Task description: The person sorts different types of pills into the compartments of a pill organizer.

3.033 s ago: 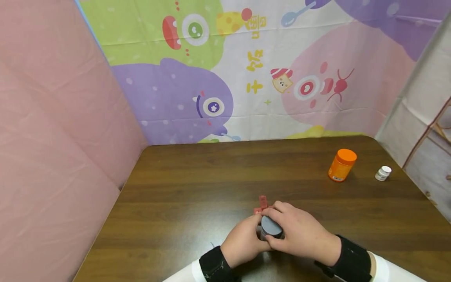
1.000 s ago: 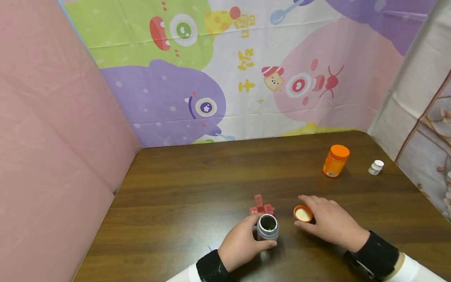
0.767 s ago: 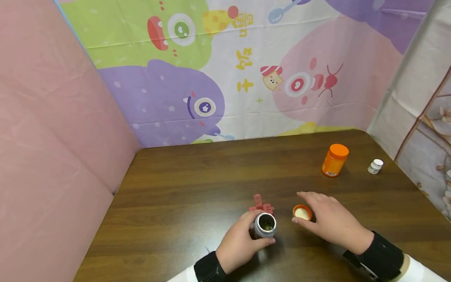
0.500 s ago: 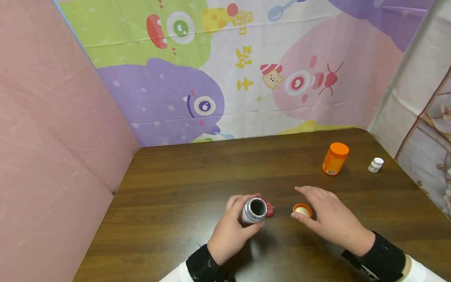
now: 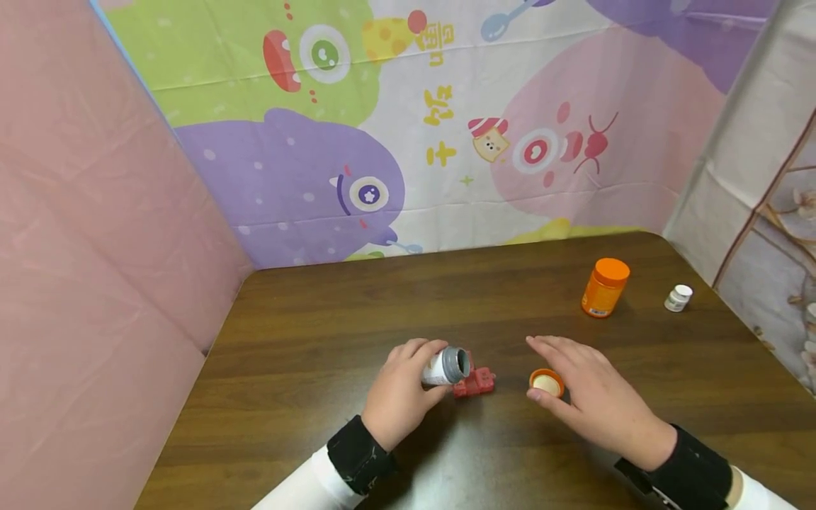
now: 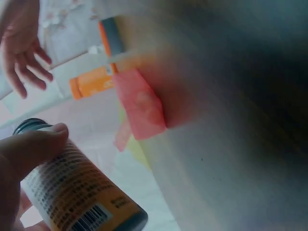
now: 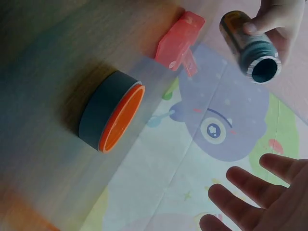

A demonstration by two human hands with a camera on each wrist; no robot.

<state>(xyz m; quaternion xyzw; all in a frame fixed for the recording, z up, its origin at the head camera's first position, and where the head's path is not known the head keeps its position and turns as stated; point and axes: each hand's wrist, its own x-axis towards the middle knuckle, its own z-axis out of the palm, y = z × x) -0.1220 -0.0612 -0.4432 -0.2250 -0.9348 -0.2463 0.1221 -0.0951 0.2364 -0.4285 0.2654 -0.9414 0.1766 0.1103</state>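
My left hand (image 5: 400,397) grips an uncapped pill bottle (image 5: 443,367), white with a grey neck, tipped so that its mouth points right. The mouth overlaps a small red pill box (image 5: 477,382) in the head view; in the right wrist view a flap (image 7: 189,62) sticks out from the box. A barcode and printed text show on the bottle (image 6: 82,192) in the left wrist view. Beside my right hand (image 5: 599,400), whose fingers are spread and hold nothing, the bottle's cap (image 5: 547,383) lies with its orange-rimmed inside up. From the side the cap (image 7: 108,110) is grey.
An orange jar (image 5: 605,287) with an orange lid stands at the back right of the brown table (image 5: 331,312). Farther right is a small white bottle (image 5: 678,298) near the table's edge. Printed cloth (image 5: 446,198) hangs along the back, pink cloth (image 5: 115,248) on the left.
The cap has come off the bottle and lies inside up by my right hand, which has let go. My left hand has lifted and moved left, tipping the bottle toward the red box.
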